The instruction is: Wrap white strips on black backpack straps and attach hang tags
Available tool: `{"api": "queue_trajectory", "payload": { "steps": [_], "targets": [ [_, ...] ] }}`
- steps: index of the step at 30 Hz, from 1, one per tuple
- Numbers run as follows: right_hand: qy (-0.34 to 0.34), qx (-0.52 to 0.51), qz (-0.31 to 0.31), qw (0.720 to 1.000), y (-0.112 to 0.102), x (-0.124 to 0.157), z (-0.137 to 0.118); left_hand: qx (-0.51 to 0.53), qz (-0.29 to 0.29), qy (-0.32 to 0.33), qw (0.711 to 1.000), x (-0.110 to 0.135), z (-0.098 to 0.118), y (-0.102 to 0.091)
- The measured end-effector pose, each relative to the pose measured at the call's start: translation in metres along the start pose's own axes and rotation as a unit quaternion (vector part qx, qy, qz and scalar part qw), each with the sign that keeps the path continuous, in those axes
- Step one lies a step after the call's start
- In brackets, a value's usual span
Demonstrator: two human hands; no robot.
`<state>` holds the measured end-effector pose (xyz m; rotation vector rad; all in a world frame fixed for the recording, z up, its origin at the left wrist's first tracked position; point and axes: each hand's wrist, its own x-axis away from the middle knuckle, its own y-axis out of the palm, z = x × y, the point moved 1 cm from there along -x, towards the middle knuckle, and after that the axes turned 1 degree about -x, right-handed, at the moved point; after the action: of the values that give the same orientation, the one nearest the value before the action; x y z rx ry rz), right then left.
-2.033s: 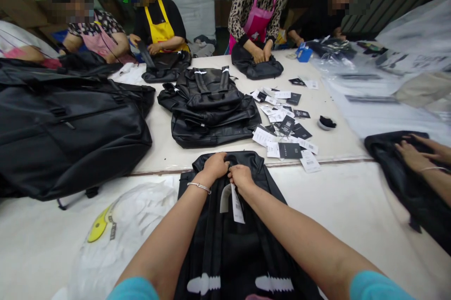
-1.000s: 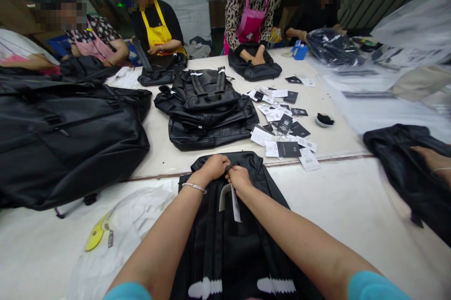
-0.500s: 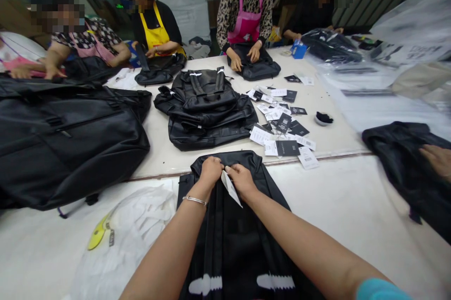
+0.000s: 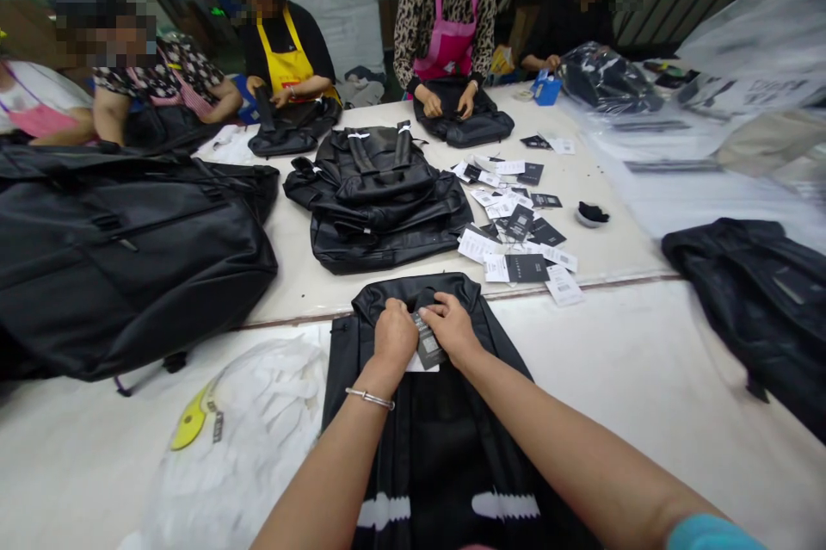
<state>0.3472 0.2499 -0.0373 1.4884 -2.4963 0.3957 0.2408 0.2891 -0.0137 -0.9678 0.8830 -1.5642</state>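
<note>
A black backpack (image 4: 445,447) lies in front of me with its shoulder straps facing up and white wrapping near the lower strap ends. At its top end, a black hang tag (image 4: 429,347) with a white card behind it dangles between my hands. My left hand (image 4: 395,336), with a bangle at the wrist, is closed at the tag's upper left side; its fingertips are partly hidden. My right hand (image 4: 453,328) pinches by the tag's top, thumb toward the left hand and index finger bent over the backpack's top loop. The tag's string is too small to make out.
Beyond the backpack lie a stack of black bags (image 4: 387,206) and a pile of hang tags (image 4: 516,227). A large black bag (image 4: 129,266) and a clear plastic bag (image 4: 251,438) are at left. Another black bag (image 4: 748,292) lies right. Several co-workers handle bags across the table.
The hang tag has turned from its white side to its black face, with the white card behind. My hands have shifted slightly, and the right fingers have spread. The hand at the far right has left view.
</note>
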Motion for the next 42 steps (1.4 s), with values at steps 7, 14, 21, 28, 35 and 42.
{"api": "queue_trajectory", "payload": {
  "steps": [7, 14, 21, 28, 35, 42],
  "targets": [
    [0.024, -0.004, -0.073, 0.997, -0.02, 0.018, 0.017, 0.027, -0.001, 0.027, 0.999, -0.006, 0.002, -0.006],
    [-0.15, 0.096, -0.124, 0.976, -0.03, 0.029, 0.011, 0.149, 0.056, 0.022, 0.987, -0.016, -0.012, -0.036],
    [-0.025, -0.012, -0.174, 0.984, -0.005, 0.03, -0.002, 0.292, 0.056, -0.006, 0.955, 0.011, -0.004, -0.044],
    [0.154, -0.206, -0.204, 0.945, 0.012, 0.031, -0.005, 0.328, -0.019, -0.062, 0.943, 0.055, -0.02, -0.037],
    [0.181, -0.201, -0.247, 0.93, 0.011, 0.036, 0.0, 0.393, -0.084, -0.137, 0.906, 0.064, -0.036, -0.019],
    [0.138, -0.14, -0.23, 0.953, 0.009, 0.034, 0.0, 0.439, -0.098, -0.174, 0.876, 0.061, -0.041, -0.008]
  ]
}}
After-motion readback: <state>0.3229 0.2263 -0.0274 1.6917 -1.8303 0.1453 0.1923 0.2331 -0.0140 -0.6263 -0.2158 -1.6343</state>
